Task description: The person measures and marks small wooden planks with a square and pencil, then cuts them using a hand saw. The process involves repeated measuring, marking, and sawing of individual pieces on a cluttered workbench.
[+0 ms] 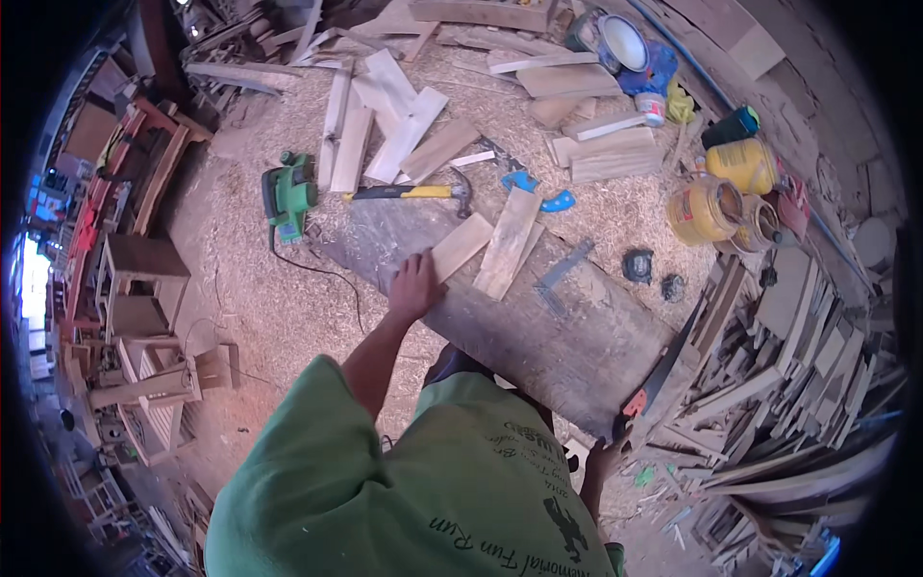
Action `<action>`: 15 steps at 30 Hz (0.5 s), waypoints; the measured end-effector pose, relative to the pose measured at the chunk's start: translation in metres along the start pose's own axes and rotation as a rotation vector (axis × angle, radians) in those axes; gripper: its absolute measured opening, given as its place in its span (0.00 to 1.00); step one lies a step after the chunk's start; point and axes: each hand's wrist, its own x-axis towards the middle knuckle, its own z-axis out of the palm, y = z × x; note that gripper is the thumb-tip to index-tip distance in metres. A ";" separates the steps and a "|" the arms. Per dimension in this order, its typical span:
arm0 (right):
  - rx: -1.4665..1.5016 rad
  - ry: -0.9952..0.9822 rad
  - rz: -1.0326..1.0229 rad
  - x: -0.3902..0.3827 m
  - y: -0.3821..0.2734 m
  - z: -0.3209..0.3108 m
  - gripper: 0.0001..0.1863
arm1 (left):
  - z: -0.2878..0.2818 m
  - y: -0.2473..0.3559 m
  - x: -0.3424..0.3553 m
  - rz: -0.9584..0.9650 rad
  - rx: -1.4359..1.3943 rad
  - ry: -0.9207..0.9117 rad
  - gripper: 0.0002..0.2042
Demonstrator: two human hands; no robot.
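My left hand (415,287) grips the near end of a short wooden board (461,248) lying on the worn plank bench (586,346). Low on the right, my right hand (604,460) is at the black end of a handsaw (661,370) with a red-and-black handle. Its fingers look closed there, though they are partly hidden. The saw's dark blade slants up along the bench's right end. Beside the held board, another light board (510,245) lies across a further piece. A grey metal square (561,279) rests to their right.
A yellow-and-black hammer (409,192) and a blue-handled saw (524,183) lie at the bench's far edge. A green power planer (290,197) with a cord sits left. Yellow jars (705,210) and stacked offcuts (798,356) stand right. Loose boards (409,135) lie on shavings beyond.
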 end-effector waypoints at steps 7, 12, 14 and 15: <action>0.375 0.004 -0.340 -0.012 0.001 0.012 0.50 | 0.006 0.053 -0.061 -0.646 -0.100 -0.082 0.45; 0.580 -0.015 -0.427 0.000 -0.020 -0.022 0.41 | 0.031 0.074 -0.107 -0.347 -0.099 -0.118 0.44; 0.614 -0.072 -0.386 -0.011 -0.047 -0.079 0.36 | 0.058 0.035 -0.118 -0.167 0.094 0.050 0.42; 0.621 -0.077 -0.350 -0.020 -0.049 -0.114 0.34 | 0.060 0.035 -0.117 -0.113 0.101 0.161 0.40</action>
